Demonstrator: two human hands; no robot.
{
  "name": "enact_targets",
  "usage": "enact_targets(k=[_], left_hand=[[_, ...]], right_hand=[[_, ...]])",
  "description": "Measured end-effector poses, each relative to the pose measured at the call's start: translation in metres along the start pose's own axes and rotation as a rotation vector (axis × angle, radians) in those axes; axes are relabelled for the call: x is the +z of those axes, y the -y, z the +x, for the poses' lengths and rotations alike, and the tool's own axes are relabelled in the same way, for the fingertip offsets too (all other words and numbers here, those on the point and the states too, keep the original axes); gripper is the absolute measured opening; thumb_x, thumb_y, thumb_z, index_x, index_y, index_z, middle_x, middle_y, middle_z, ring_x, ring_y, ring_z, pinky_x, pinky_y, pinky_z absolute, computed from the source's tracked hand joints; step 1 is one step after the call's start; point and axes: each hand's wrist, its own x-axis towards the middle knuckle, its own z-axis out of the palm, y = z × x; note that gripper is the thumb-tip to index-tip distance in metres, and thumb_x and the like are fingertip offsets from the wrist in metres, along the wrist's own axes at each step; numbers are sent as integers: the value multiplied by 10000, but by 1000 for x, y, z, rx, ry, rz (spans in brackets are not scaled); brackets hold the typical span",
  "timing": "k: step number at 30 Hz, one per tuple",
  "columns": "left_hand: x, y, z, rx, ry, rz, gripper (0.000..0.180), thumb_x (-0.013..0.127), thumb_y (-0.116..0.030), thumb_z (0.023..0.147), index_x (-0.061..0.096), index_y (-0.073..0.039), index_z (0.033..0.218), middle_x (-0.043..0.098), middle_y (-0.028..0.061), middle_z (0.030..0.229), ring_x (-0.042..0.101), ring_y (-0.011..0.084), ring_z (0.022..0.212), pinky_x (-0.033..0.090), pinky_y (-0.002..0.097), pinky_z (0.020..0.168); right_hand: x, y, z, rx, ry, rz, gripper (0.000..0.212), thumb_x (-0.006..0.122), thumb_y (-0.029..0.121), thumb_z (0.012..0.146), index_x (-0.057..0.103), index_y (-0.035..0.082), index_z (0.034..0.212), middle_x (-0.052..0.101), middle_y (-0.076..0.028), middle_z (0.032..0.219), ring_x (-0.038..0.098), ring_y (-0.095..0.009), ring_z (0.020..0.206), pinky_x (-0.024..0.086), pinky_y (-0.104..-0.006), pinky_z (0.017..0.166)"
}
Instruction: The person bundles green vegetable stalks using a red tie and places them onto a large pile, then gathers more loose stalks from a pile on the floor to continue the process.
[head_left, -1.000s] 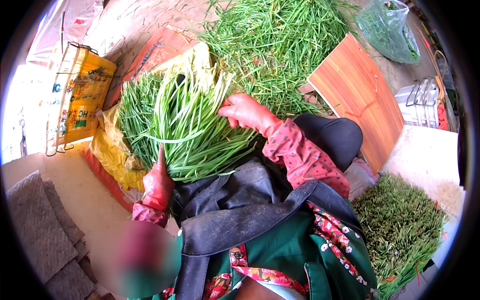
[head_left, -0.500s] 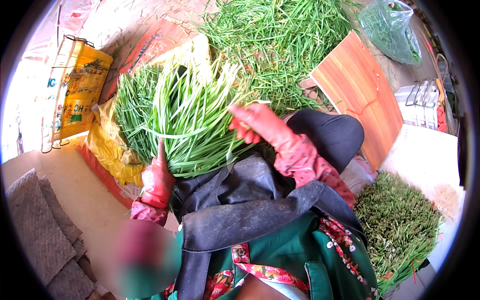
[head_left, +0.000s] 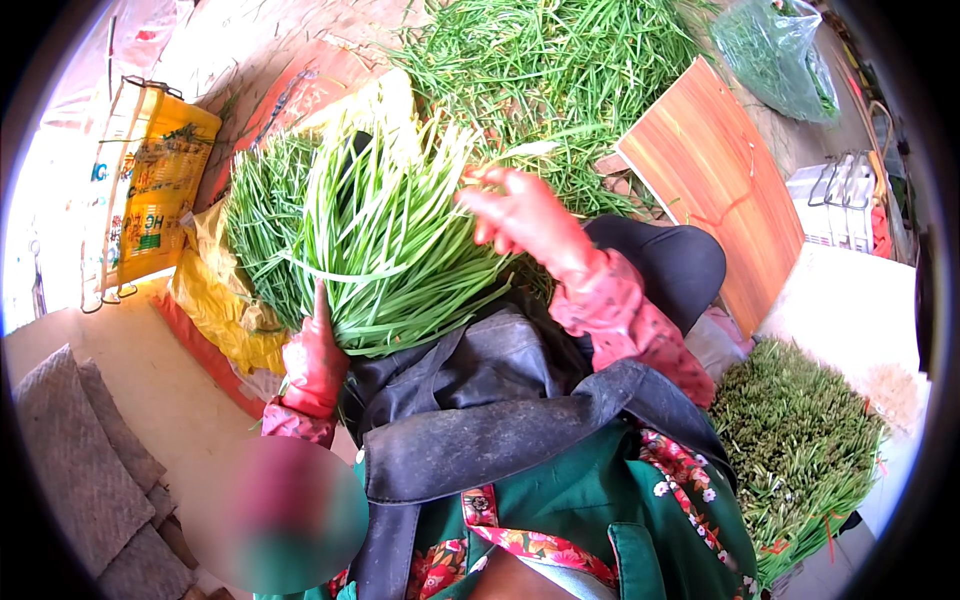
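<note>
A large bundle of garlic chives, bright green with paler ends, fans out across my lap. My left hand, in a red rubber glove, is closed on the bundle's near left edge. Its index finger points up along the leaves, and the other fingers are partly hidden. To the right of the bundle is my right hand, also red-gloved, its fingers loosely apart. Just beyond those fingertips is a pale loose blade; I see no grip on it. Darker chives lie against the bundle's left side.
Loose chives are heaped at the far side. A wood-grain board leans at the right, near a clear bag of greens. Tied chive bunches stand at lower right. A yellow crate is at far left, grey mats nearer.
My right hand has shifted slightly right and loosened its fingers. The pale blade that was at its fingers is now farther off, beyond them. My left hand stays on the bundle.
</note>
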Motion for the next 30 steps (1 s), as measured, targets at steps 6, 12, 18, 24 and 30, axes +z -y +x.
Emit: enact_targets(k=[6, 12, 18, 24, 30], left_hand=[[-13, -3, -4, -53, 41, -18, 923, 559, 26, 658, 136, -164, 1456, 605, 216, 806, 612, 382, 702, 462, 465, 587], [-13, -3, -2, -30, 51, 8, 898, 569, 29, 640, 192, -124, 1441, 606, 215, 811, 617, 378, 711, 471, 460, 594], [-8, 5, -2, -6, 43, -13, 970, 608, -35, 643, 98, -160, 1459, 596, 224, 799, 619, 385, 684, 483, 484, 592], [-19, 3, -4, -73, 27, -61, 866, 599, 17, 658, 253, -158, 1432, 636, 204, 897, 628, 365, 783, 480, 428, 616], [3, 13, -26, -126, 78, -32, 823, 622, -56, 695, 254, -151, 1425, 622, 205, 897, 614, 393, 764, 474, 454, 620]], right_hand=[[7, -20, 36, 192, 259, -3, 218, 595, 255, 858, 613, 42, 900, 573, -31, 594, 425, -81, 385, 313, -237, 345], [-19, -38, 24, 84, -15, -93, 171, 498, 176, 874, 602, 42, 891, 614, -42, 625, 498, -79, 426, 367, -213, 360], [-122, -78, 45, -6, -425, 140, 233, 541, 224, 872, 595, 22, 974, 656, -93, 830, 615, -124, 622, 491, -232, 468], [-4, -43, 32, -72, 180, 2, 477, 651, 296, 822, 515, 12, 1180, 623, -95, 951, 610, -170, 817, 505, -260, 517], [-12, -79, 61, -96, -108, 362, 239, 650, 203, 797, 617, -5, 911, 566, -18, 652, 478, -78, 476, 315, -205, 391]])
